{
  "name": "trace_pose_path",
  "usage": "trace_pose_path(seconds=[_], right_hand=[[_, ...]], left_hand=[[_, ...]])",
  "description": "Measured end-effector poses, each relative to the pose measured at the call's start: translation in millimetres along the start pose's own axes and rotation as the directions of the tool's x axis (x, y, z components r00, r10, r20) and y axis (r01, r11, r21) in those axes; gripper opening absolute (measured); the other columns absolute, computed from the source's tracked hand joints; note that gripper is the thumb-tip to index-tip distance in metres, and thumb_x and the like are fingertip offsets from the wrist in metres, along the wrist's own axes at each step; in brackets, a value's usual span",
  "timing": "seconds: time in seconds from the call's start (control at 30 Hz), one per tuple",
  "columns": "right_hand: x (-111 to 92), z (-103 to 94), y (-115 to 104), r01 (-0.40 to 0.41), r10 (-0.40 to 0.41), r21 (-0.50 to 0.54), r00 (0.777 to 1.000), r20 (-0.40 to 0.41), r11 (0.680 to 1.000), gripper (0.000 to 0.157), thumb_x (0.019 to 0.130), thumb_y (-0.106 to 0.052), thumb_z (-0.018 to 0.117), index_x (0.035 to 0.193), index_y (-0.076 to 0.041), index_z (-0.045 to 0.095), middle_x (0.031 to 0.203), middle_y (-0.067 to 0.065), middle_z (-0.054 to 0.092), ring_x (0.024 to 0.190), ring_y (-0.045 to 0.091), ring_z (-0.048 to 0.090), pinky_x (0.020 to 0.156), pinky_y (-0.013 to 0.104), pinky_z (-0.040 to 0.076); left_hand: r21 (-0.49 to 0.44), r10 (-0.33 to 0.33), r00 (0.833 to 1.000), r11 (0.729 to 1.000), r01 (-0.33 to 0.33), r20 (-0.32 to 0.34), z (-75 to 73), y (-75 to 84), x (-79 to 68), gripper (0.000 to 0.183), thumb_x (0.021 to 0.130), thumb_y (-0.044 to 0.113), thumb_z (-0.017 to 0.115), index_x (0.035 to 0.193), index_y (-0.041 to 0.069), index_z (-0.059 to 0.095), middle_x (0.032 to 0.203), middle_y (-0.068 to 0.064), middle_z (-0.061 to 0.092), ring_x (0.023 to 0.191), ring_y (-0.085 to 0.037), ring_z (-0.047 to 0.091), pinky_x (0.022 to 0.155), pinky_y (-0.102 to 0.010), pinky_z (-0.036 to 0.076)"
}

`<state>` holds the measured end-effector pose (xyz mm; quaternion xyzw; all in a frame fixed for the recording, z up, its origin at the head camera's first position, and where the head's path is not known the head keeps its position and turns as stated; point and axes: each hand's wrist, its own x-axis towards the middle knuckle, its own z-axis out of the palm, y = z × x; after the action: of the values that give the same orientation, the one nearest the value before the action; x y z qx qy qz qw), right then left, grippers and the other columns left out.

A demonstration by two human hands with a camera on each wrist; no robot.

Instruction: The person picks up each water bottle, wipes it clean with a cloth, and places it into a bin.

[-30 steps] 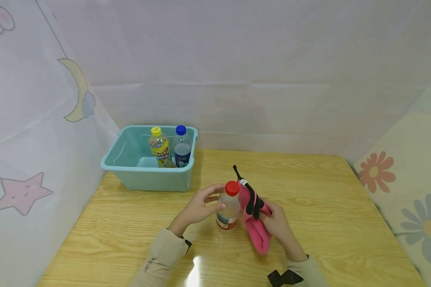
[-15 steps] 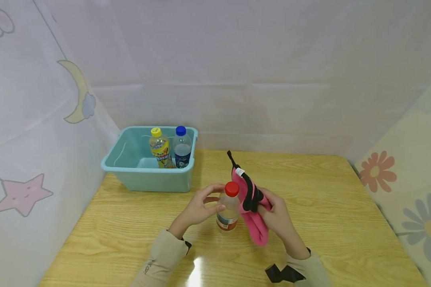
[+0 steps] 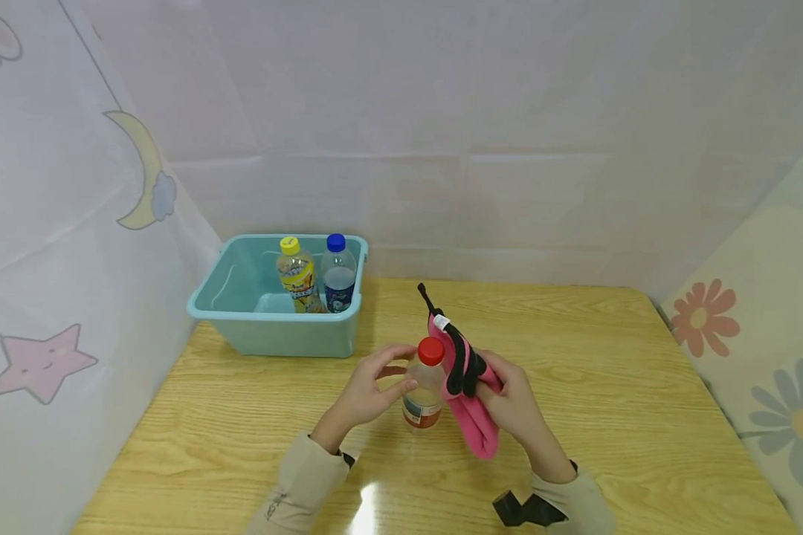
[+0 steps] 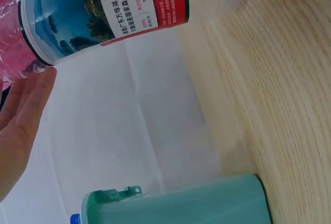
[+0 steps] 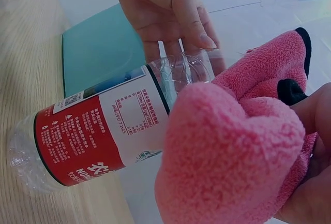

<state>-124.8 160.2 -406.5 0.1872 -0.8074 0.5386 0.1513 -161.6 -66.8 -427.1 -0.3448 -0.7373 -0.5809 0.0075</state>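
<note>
A clear plastic bottle [image 3: 421,413] with a red cap stands upright on the table in the head view. My left hand [image 3: 368,388] holds it near the shoulder, thumb in front and fingers behind. In the left wrist view the bottle [image 4: 114,9] shows its lake-picture label. My right hand [image 3: 514,397] grips a folded pink cloth [image 3: 475,422] with black edging and a white tag, close against the bottle's right side. Fluffy and bunched, the cloth [image 5: 227,157] overlaps the bottle's upper part in the right wrist view.
At the back left of the wooden table [image 3: 575,349] sits a light blue plastic basin [image 3: 294,338]. Inside it stand a yellow-capped bottle [image 3: 299,281] and a blue-capped bottle [image 3: 339,286]. Printed white sheets [image 3: 401,193] hang behind and at both sides.
My right hand has brought the pink cloth up and a little left along the bottle, its black loop end now higher. The left hand and the bottle have hardly moved.
</note>
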Motion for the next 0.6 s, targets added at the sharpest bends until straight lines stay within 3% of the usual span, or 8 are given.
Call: trace_pose_path(seconds=[0.1, 0.27, 0.43, 0.6], right_hand=[[0.4, 0.4, 0.3, -0.001, 0.001, -0.014, 1.000, 0.002, 1.000, 0.038, 0.071, 0.018, 0.060, 0.104, 0.000, 0.065, 0.095, 0.009, 0.066, 0.086, 0.008, 0.058, 0.076, 0.020, 0.048], [-0.1, 1.8, 0.4, -0.024, 0.024, -0.049, 1.000, 0.001, 0.999, 0.038, 0.069, 0.017, 0.060, 0.103, 0.000, 0.065, 0.093, 0.008, 0.066, 0.084, 0.009, 0.058, 0.074, 0.023, 0.049], [-1.0, 3.7, 0.5, -0.058, 0.059, -0.084, 0.998, 0.009, 0.995, 0.038, 0.070, 0.017, 0.060, 0.103, -0.001, 0.065, 0.091, 0.007, 0.066, 0.080, 0.011, 0.057, 0.071, 0.027, 0.050], [-2.1, 5.5, 2.7, -0.134, 0.139, -0.104, 0.989, 0.043, 0.985, 0.036, 0.072, 0.016, 0.059, 0.104, 0.000, 0.064, 0.095, 0.010, 0.065, 0.085, 0.019, 0.059, 0.075, 0.033, 0.050]], left_hand=[[-0.024, -0.017, 1.000, 1.000, 0.017, -0.009, 1.4, 3.0, -1.5, 0.044, 0.082, -0.005, 0.063, 0.123, -0.007, 0.049, 0.122, -0.022, 0.052, 0.113, -0.035, 0.048, 0.086, -0.046, 0.048], [-0.016, -0.053, 0.998, 0.998, 0.053, -0.025, 4.7, 23.6, 0.1, 0.048, 0.078, -0.006, 0.067, 0.122, -0.011, 0.048, 0.123, -0.025, 0.050, 0.113, -0.038, 0.047, 0.087, -0.046, 0.047], [0.042, -0.045, 0.999, 0.998, 0.046, -0.031, 10.0, 11.9, -1.1, 0.053, 0.077, 0.005, 0.072, 0.125, -0.003, 0.049, 0.124, -0.016, 0.052, 0.114, -0.029, 0.049, 0.088, -0.037, 0.048], [0.060, -0.060, 0.998, 0.996, 0.062, -0.027, 10.7, 25.9, 0.2, 0.055, 0.076, 0.003, 0.073, 0.124, -0.005, 0.048, 0.123, -0.018, 0.052, 0.114, -0.031, 0.049, 0.088, -0.042, 0.047]])
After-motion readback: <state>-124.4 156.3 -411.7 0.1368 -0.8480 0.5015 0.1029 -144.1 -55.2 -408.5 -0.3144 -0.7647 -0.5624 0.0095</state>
